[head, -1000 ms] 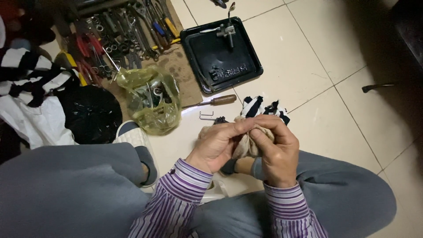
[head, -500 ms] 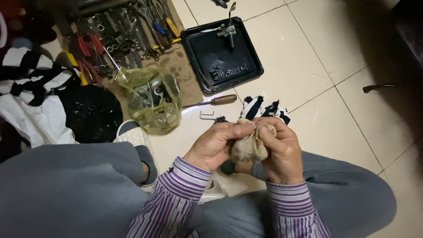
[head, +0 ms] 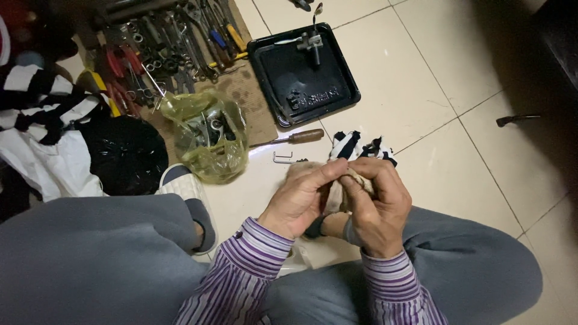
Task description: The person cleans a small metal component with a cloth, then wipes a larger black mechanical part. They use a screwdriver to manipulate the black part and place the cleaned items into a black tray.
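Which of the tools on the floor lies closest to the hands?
The small metal hex key, bent in an L, lies just beyond the left hand. The wooden-handled screwdriver lies farther off, and the tool pile farther still.

Pale tiled floor [head: 421,72]. Black tray [head: 304,75] at 12 o'clock. Brown cardboard sheet [head: 247,99] at 11 carries loose hand tools [head: 174,48] and a yellow plastic bag [head: 208,141]. Wooden-handled screwdriver [head: 295,137] and small hex key [head: 282,157] near centre. Black bag [head: 123,153] at 9. Striped cloth [head: 358,145] just right of centre.
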